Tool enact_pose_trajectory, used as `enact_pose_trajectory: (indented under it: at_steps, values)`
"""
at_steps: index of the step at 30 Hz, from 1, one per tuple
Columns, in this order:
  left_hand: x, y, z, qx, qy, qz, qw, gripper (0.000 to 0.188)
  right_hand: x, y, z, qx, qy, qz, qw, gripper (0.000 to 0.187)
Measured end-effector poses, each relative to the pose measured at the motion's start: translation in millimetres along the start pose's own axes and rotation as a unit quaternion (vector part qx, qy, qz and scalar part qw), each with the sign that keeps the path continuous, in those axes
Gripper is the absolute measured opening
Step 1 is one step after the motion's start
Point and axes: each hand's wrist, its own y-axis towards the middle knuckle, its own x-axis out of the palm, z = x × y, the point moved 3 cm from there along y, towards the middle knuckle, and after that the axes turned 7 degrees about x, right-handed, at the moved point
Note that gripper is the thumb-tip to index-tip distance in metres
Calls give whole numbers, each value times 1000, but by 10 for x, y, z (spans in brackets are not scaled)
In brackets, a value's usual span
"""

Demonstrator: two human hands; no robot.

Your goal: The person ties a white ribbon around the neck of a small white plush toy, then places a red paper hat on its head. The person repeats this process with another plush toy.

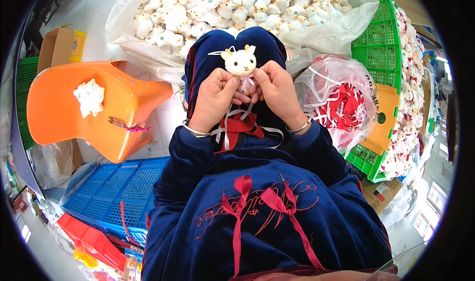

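Over my lap, my left hand (215, 91) and my right hand (278, 89) are closed around a small white plush animal (241, 63). Its head, with dark eyes and small yellowish horns, faces up between my thumbs. A pale ribbon (246, 84) shows at its neck between my fingers; the rest of the body is hidden by my hands. A thin white loop stands out from the top of the head. Just below my hands, red fabric pieces (241, 126) with white ribbons lie on my lap.
Beyond my knees, a clear plastic sack (126, 23) holds many white plush animals. At right are a bag of red pieces (346, 105) and a green crate (378, 33). The orange chair (54, 115) at left bears white plush and thread snips (117, 122). A blue crate (118, 189) stands nearer.
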Motion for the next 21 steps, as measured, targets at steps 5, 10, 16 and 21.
enact_pose_trajectory:
  at_steps: [5, 10, 16, 21]
  values:
    - [-49, 77, -26, -44, 25, 2, 999, 18, -44, 85, -44, 24, -25, -17, 999, 22]
    - [-153, 23, 187, -78, 86, 2, 993, 29, -269, 98, -127, 28, 5, 2, 1000, 27]
    - [-13, 0, 278, -40, 199, -16, 979, 67, -146, 86, -39, -94, -102, 11, 990, 34]
    - [115, -14, 258, 12, 165, -49, 985, 66, -135, 32, -180, -106, -114, 44, 987, 65]
